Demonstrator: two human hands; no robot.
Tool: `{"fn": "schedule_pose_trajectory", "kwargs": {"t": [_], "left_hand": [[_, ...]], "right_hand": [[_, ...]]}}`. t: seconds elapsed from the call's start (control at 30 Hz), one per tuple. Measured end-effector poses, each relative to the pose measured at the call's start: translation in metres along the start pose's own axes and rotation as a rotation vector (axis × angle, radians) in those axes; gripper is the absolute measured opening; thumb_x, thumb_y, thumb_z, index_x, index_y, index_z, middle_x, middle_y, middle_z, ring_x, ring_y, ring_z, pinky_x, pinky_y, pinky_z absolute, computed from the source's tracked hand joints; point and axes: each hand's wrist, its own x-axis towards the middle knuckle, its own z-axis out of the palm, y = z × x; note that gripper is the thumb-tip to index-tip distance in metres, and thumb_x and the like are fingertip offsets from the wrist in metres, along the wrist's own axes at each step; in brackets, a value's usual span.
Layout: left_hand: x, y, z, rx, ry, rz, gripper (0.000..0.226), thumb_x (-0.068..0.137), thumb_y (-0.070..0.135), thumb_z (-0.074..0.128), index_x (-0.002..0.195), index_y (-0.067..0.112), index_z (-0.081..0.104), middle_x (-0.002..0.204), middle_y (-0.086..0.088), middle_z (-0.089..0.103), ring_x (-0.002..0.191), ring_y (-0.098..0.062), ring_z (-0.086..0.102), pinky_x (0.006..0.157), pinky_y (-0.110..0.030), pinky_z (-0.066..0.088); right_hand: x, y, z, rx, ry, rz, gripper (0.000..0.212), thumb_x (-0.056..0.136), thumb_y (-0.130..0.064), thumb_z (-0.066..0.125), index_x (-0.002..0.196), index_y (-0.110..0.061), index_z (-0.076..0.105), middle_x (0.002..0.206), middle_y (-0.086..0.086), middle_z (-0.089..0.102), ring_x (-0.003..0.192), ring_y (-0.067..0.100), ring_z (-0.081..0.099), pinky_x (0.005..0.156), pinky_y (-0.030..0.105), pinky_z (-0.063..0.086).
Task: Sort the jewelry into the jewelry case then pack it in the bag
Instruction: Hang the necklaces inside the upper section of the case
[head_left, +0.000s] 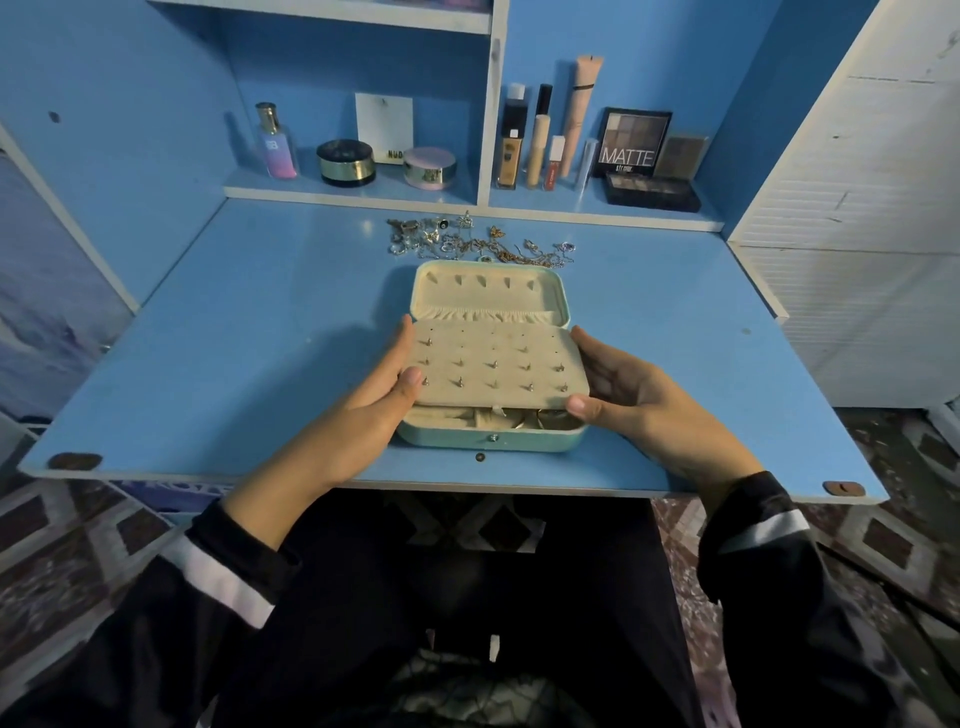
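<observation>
Now the left (382, 382) and right (621, 387) hands grip the mint case's (493, 442) studded beige panel (498, 364).

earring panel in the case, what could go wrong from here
The left hand and right hand hold the earring panel raised by its edges; a slip might shake its studs loose. Pieces in the case beneath could get pinched when it drops. The jewelry pile behind looks tangled, so chains may snag.
</observation>
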Motion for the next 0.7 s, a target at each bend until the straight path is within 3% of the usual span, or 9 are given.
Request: {"fn": "schedule_pose_trajectory", "kwargs": {"t": [0.2,0.33,0.43,0.53,0.57,0.7], "left_hand": [[0.010,0.003,0.001,0.040,-0.006,0.010,0.056,0.104,0.039,0.031,0.152,0.047,0.005,0.157,0.032,0.003,0.146,0.006,0.010,0.118,-0.020,0.008],[0.012,0.003,0.001,-0.007,0.042,0.018,0.055,0.103,0.038,0.036,0.153,0.046,0.014,0.155,0.033,0.012,0.142,0.011,0.014,0.119,-0.021,0.011],[0.019,0.007,0.002,-0.013,0.144,0.048,0.052,0.103,0.033,0.041,0.152,0.038,0.024,0.150,0.031,0.026,0.135,0.017,0.024,0.112,-0.011,0.018],[0.034,0.009,-0.001,0.115,0.168,0.098,0.050,0.104,0.028,0.040,0.152,0.029,0.026,0.140,0.032,0.026,0.117,0.036,0.021,0.099,0.006,0.015],[0.041,0.009,-0.003,0.145,0.170,0.101,0.050,0.104,0.028,0.040,0.153,0.026,0.027,0.141,0.029,0.025,0.117,0.036,0.019,0.097,0.007,0.013],[0.069,0.012,-0.015,0.181,0.166,0.082,0.050,0.105,0.030,0.038,0.154,0.024,0.028,0.153,0.018,0.026,0.133,0.011,0.020,0.106,-0.010,0.014]], "right_hand": [[0.009,-0.003,-0.008,0.012,0.001,0.002,0.077,0.080,-0.003,0.063,0.149,-0.014,0.028,0.139,-0.012,0.054,0.132,0.007,0.047,0.101,0.023,0.045],[0.012,-0.007,-0.015,0.022,-0.025,0.009,0.072,0.077,-0.002,0.065,0.140,-0.023,0.037,0.131,-0.018,0.060,0.128,0.003,0.050,0.096,0.018,0.046],[0.014,-0.011,-0.021,0.009,-0.024,0.007,0.065,0.077,-0.006,0.065,0.137,-0.020,0.045,0.129,-0.012,0.062,0.126,0.006,0.054,0.095,0.017,0.046],[0.021,-0.015,-0.027,-0.036,0.035,0.003,0.049,0.080,-0.015,0.066,0.128,-0.016,0.057,0.122,-0.005,0.068,0.118,0.010,0.060,0.097,0.019,0.047],[0.024,-0.016,-0.030,-0.062,0.085,0.004,0.045,0.080,-0.018,0.066,0.125,-0.014,0.061,0.118,-0.003,0.070,0.115,0.009,0.062,0.097,0.019,0.047],[0.047,-0.016,-0.042,-0.199,0.279,0.030,0.027,0.086,-0.027,0.068,0.111,-0.017,0.069,0.105,-0.003,0.074,0.103,0.008,0.066,0.095,0.027,0.048]]}}
